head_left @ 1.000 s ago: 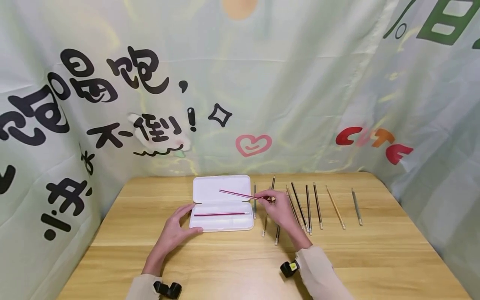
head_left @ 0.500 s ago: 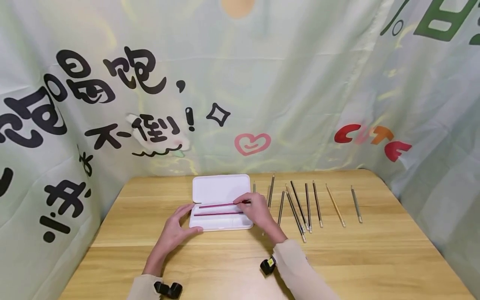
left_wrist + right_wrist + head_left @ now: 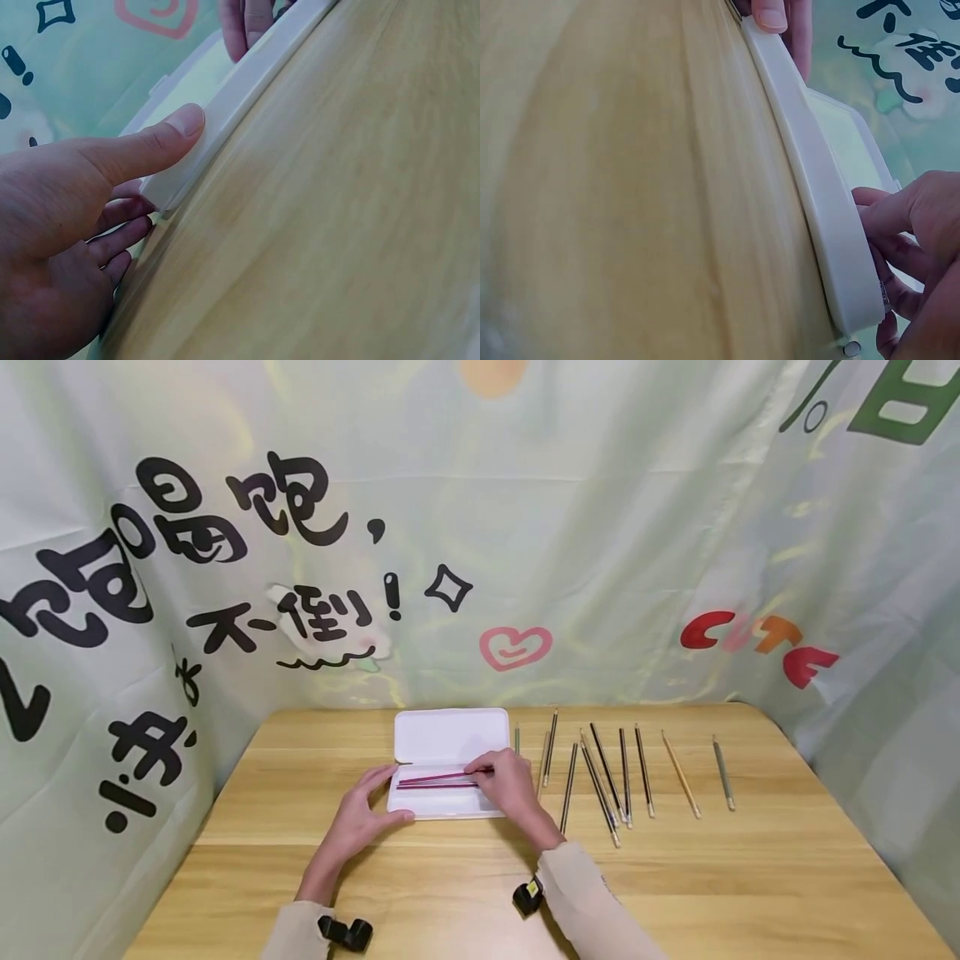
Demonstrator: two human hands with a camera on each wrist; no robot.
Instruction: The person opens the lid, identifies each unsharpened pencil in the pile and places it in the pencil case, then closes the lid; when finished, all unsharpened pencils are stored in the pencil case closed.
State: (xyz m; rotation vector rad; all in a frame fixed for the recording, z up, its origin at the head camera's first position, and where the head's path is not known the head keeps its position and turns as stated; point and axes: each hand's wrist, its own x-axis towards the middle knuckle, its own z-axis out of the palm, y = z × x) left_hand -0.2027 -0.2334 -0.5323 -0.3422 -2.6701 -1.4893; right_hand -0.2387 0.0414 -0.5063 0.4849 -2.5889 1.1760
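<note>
A white pencil case [image 3: 450, 735] lies open on the wooden table, its lid tipped back. My left hand [image 3: 358, 810] holds the case's left end, with the thumb [image 3: 184, 124] on the front edge and the fingers round the side. Over the case's right half, my right hand [image 3: 513, 783] pinches a dark red pencil [image 3: 431, 777] by its right end. That pencil slants slightly inside the case, close to a second dark red pencil [image 3: 427, 787] lying there. In the right wrist view the case wall [image 3: 817, 187] hides both pencils.
Several dark pencils [image 3: 641, 768] lie spread to the right of the case, some behind my right wrist. Farther right are a yellow pencil [image 3: 680, 774] and a grey pencil [image 3: 723, 772]. A printed cloth [image 3: 600, 568] hangs around the wooden table [image 3: 420, 893].
My right hand has moved left from beyond the case's right side, bringing the pencil down into the case beside the other one. My left hand has stayed on the case's left end.
</note>
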